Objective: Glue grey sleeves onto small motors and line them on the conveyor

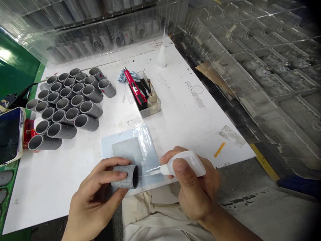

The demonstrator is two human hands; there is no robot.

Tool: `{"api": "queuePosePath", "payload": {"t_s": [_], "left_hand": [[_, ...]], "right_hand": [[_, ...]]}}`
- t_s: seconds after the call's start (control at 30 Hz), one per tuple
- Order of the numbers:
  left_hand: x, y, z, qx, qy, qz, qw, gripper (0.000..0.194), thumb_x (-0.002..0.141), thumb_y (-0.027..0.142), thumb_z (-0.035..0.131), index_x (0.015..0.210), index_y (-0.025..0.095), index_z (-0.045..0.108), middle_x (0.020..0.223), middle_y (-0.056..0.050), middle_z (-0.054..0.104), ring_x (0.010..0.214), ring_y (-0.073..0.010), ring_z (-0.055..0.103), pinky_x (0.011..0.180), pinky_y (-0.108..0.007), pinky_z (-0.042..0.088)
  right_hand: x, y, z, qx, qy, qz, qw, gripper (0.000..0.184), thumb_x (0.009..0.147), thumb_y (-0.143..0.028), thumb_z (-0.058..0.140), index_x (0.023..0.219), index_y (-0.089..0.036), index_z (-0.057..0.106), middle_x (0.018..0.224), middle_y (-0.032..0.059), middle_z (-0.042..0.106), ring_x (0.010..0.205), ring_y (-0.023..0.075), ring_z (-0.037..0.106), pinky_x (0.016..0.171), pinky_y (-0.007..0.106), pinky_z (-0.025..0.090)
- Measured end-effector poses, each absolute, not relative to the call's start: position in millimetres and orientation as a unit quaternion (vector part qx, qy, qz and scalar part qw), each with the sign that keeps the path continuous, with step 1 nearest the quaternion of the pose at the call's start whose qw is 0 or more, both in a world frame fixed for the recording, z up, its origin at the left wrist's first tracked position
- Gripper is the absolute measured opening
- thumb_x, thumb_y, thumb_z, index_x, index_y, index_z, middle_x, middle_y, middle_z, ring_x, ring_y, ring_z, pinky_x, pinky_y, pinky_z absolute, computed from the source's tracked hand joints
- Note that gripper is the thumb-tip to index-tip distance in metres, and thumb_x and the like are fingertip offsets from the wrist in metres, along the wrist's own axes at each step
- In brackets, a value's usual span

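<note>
My left hand [97, 192] is closed around a grey cylindrical tube [124, 176], which lies sideways with its dark open end facing right. In my right hand [197, 187] is a white squeeze bottle [189, 162], tilted so that its thin clear nozzle points left. The nozzle tip is close to the tube's open end; I cannot tell whether they touch. Beneath both hands, near the table's front edge, lies a pale blue sheet [150, 140] with a grey square pad [127, 147] on it.
Several grey tubes [66, 103] stand grouped at the left, beside a phone [11, 134]. A small clear box [150, 113] holds a red cutter [134, 85] and a little jar [152, 100]. Behind stand another nozzle bottle [162, 57] and clear trays [112, 33]; more trays [263, 67] are right.
</note>
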State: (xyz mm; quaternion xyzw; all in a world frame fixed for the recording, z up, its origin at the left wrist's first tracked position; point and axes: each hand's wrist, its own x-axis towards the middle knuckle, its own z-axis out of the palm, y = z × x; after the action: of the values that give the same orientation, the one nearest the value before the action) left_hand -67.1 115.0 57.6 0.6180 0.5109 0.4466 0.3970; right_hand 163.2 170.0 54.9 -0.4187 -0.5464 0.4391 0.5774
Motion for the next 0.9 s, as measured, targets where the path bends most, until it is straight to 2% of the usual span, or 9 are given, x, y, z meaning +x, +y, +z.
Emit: {"api": "queuePosePath", "payload": {"t_s": [0.37, 0.53, 0.7, 0.83, 0.9], "left_hand": [[-67.2, 114.4, 58.5, 0.617, 0.508, 0.445, 0.404, 0.047, 0.096, -0.006, 0.069, 0.122, 0.032, 0.074, 0.135, -0.006, 0.070, 0.128, -0.0227, 0.070, 0.097, -0.031, 0.064], [-67.4, 114.9, 58.1, 0.621, 0.514, 0.440, 0.395, 0.047, 0.096, -0.006, 0.069, 0.122, 0.033, 0.074, 0.134, -0.006, 0.071, 0.127, -0.0223, 0.070, 0.096, -0.030, 0.064], [-65.7, 113.1, 60.0, 0.615, 0.527, 0.435, 0.393, 0.046, 0.096, 0.000, 0.071, 0.126, 0.035, 0.075, 0.134, -0.006, 0.072, 0.127, -0.0219, 0.071, 0.098, -0.029, 0.064], [-68.0, 110.8, 59.2, 0.616, 0.552, 0.422, 0.370, 0.042, 0.097, 0.007, 0.074, 0.129, 0.034, 0.074, 0.137, -0.006, 0.074, 0.134, -0.0210, 0.071, 0.100, -0.022, 0.064], [-70.4, 111.3, 57.2, 0.628, 0.560, 0.410, 0.352, 0.039, 0.097, 0.011, 0.074, 0.129, 0.035, 0.075, 0.137, -0.006, 0.076, 0.131, -0.0214, 0.074, 0.097, -0.020, 0.066]], "right_hand": [[159.1, 167.9, 52.4, -0.452, -0.521, 0.424, 0.587, 0.020, 0.106, -0.035, 0.067, 0.092, -0.029, 0.081, 0.072, 0.0006, 0.068, 0.056, 0.0162, 0.058, 0.047, 0.030, 0.048], [160.5, 167.0, 47.4, -0.435, -0.505, 0.428, 0.611, 0.016, 0.104, -0.032, 0.067, 0.099, -0.031, 0.082, 0.082, 0.0036, 0.074, 0.062, 0.0210, 0.063, 0.052, 0.038, 0.052], [161.7, 163.2, 42.0, -0.426, -0.495, 0.411, 0.636, 0.017, 0.103, -0.038, 0.068, 0.103, -0.032, 0.084, 0.087, 0.0054, 0.075, 0.061, 0.0230, 0.062, 0.049, 0.040, 0.048], [166.0, 161.9, 47.9, -0.447, -0.451, 0.396, 0.663, 0.027, 0.106, -0.048, 0.067, 0.100, -0.030, 0.085, 0.089, 0.0054, 0.079, 0.065, 0.0211, 0.069, 0.052, 0.035, 0.057], [173.4, 165.9, 52.4, -0.476, -0.408, 0.382, 0.679, 0.023, 0.104, -0.047, 0.072, 0.102, -0.030, 0.086, 0.097, 0.0050, 0.083, 0.072, 0.0209, 0.075, 0.060, 0.033, 0.063]]}}
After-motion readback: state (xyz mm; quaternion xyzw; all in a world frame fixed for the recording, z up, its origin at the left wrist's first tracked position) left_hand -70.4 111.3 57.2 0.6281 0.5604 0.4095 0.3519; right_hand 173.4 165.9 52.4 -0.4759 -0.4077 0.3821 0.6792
